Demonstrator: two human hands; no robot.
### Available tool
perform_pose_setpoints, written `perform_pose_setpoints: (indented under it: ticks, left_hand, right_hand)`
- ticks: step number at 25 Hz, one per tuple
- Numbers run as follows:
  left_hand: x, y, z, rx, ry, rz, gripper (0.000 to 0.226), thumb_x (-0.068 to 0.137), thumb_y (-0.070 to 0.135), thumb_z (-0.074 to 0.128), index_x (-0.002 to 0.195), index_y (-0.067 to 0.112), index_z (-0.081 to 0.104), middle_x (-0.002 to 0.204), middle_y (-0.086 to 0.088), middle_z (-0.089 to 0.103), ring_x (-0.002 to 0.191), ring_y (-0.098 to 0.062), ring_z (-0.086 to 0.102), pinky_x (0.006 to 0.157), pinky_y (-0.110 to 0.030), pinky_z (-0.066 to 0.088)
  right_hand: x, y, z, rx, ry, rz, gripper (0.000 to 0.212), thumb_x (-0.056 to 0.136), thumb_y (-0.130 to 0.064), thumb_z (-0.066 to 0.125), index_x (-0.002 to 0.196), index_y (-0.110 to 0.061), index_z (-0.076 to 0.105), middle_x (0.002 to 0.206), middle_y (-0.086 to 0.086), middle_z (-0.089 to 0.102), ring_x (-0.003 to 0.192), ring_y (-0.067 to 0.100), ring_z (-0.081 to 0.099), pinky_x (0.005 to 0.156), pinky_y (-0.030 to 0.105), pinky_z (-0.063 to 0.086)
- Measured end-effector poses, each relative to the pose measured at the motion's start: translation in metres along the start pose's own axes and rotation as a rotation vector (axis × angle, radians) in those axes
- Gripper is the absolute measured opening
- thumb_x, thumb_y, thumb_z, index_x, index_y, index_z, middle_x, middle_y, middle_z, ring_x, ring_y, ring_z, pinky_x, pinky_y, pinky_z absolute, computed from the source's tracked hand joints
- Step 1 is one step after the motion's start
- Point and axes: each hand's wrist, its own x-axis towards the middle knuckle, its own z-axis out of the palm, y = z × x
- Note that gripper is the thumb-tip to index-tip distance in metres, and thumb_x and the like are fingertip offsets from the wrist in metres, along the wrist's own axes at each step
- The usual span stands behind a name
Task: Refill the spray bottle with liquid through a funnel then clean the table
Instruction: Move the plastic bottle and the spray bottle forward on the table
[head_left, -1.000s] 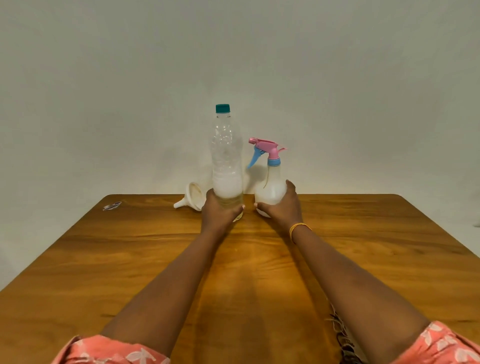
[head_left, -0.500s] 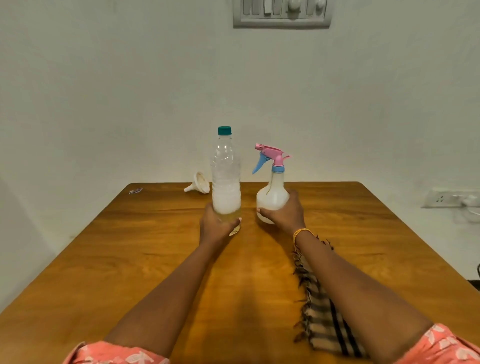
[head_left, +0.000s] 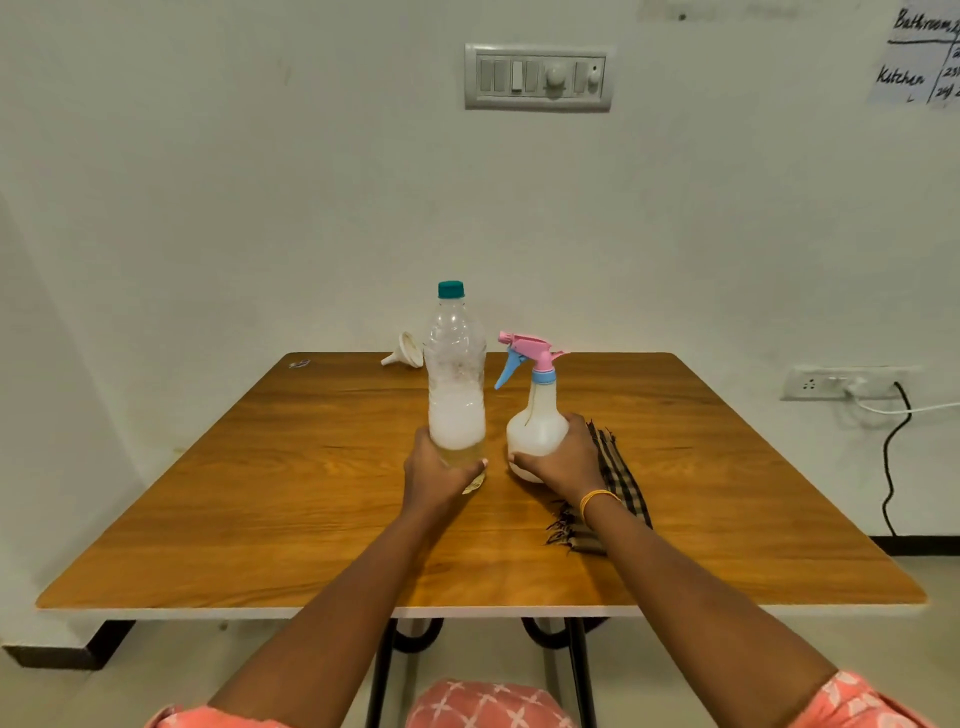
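Left hand (head_left: 439, 470) fingers gripped water bottle (head_left: 456, 382) base; right hand (head_left: 563, 457) fingers gripped spray bottle (head_left: 535, 426) base, both upright on desk (head_left: 260, 493). Funnel (head_left: 405, 352) lay beyond left fingers. Risk: capped, tall bottle could tip during low-grip handling; pouring without funnel would spill.

A clear plastic bottle (head_left: 455, 374) with a teal cap stands upright mid-table, foamy white liquid over a yellowish layer filling its lower part. Just right of it stands a white spray bottle (head_left: 535, 421) with a pink and blue trigger head pointing left. A white funnel (head_left: 405, 353) lies on its side at the far edge. A checked cloth (head_left: 618, 483) lies right of the spray bottle on the wooden table (head_left: 260, 493).
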Motion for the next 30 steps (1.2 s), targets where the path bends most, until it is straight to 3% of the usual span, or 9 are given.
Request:
perform_pose_setpoints:
  ticks: [2, 10, 15, 18, 21, 24, 27, 30]
  left_hand:
    - [0.001, -0.002, -0.002, 0.003, -0.023, 0.002, 0.086, 0.066, 0.027, 0.084, 0.136, 0.016, 0.036, 0.137, -0.006, 0.049, 0.124, -0.024, 0.049, 0.092, -0.032, 0.047]
    - [0.009, -0.019, -0.016, 0.026, -0.162, -0.006, 0.099, 0.055, 0.038, 0.088, 0.137, 0.020, 0.036, 0.136, -0.001, 0.051, 0.123, -0.021, 0.050, 0.096, -0.039, 0.050]
    - [0.010, -0.016, -0.034, 0.180, -0.316, -0.026, 0.102, 0.058, 0.023, 0.088, 0.142, 0.015, 0.030, 0.140, -0.004, 0.047, 0.127, -0.023, 0.046, 0.095, -0.030, 0.044]
    - [0.012, -0.011, -0.051, 0.366, -0.355, -0.063, 0.092, 0.068, 0.015, 0.082, 0.143, 0.014, 0.029, 0.137, -0.011, 0.048, 0.126, -0.026, 0.047, 0.099, -0.036, 0.046]
    - [0.011, -0.005, -0.073, 0.401, -0.328, -0.067, 0.076, 0.075, 0.014, 0.076, 0.140, 0.014, 0.035, 0.127, -0.013, 0.054, 0.113, -0.026, 0.055, 0.090, -0.035, 0.049]
    - [0.010, -0.003, -0.097, 0.366, -0.278, -0.064, 0.059, 0.079, 0.014, 0.072, 0.132, 0.014, 0.045, 0.112, -0.009, 0.054, 0.100, -0.022, 0.056, 0.082, -0.033, 0.047]
    - [0.014, -0.004, -0.120, 0.356, -0.227, -0.050, 0.053, 0.080, 0.014, 0.070, 0.129, 0.013, 0.049, 0.108, -0.008, 0.054, 0.097, -0.022, 0.056, 0.083, -0.035, 0.047]
    - [0.037, -0.010, -0.136, 0.330, -0.189, -0.049, 0.051, 0.081, 0.013, 0.069, 0.128, 0.015, 0.049, 0.111, -0.010, 0.056, 0.101, -0.025, 0.058, 0.083, -0.037, 0.050]
  right_hand:
    - [0.001, -0.002, 0.006, -0.044, 0.003, -0.009, 0.096, 0.050, -0.041, 0.088, 0.129, -0.018, 0.038, 0.126, 0.006, 0.051, 0.118, 0.027, 0.049, 0.097, 0.044, 0.048]
    - [0.011, -0.007, 0.024, -0.069, -0.025, -0.005, 0.102, 0.055, -0.034, 0.089, 0.136, -0.016, 0.030, 0.131, 0.011, 0.047, 0.123, 0.031, 0.045, 0.096, 0.043, 0.045]
    - [0.000, -0.011, 0.017, -0.155, -0.111, 0.001, 0.127, 0.053, -0.033, 0.089, 0.148, -0.016, 0.006, 0.144, 0.015, 0.029, 0.134, 0.035, 0.031, 0.107, 0.051, 0.036]
    - [-0.022, -0.026, 0.014, -0.319, 0.089, -0.144, 0.104, 0.062, -0.040, 0.080, 0.144, -0.013, 0.021, 0.141, 0.016, 0.031, 0.130, 0.035, 0.033, 0.102, 0.048, 0.042]
    - [-0.048, -0.055, 0.019, -0.197, 0.338, -0.484, 0.052, 0.067, -0.022, 0.073, 0.114, -0.011, 0.053, 0.111, 0.011, 0.053, 0.099, 0.023, 0.052, 0.075, 0.032, 0.052]
    - [-0.065, -0.086, 0.033, -0.124, 0.198, -0.764, 0.008, 0.073, -0.006, 0.062, 0.081, -0.008, 0.061, 0.082, 0.007, 0.058, 0.073, 0.015, 0.052, 0.059, 0.031, 0.050]
    - [-0.071, -0.110, 0.058, -0.114, 0.010, -0.736, 0.012, 0.078, -0.004, 0.060, 0.088, -0.007, 0.066, 0.085, 0.010, 0.065, 0.075, 0.016, 0.058, 0.065, 0.028, 0.053]
    - [-0.054, -0.123, 0.094, -0.135, -0.122, -0.548, 0.033, 0.082, -0.004, 0.056, 0.114, -0.008, 0.061, 0.113, 0.011, 0.061, 0.102, 0.022, 0.060, 0.086, 0.031, 0.053]
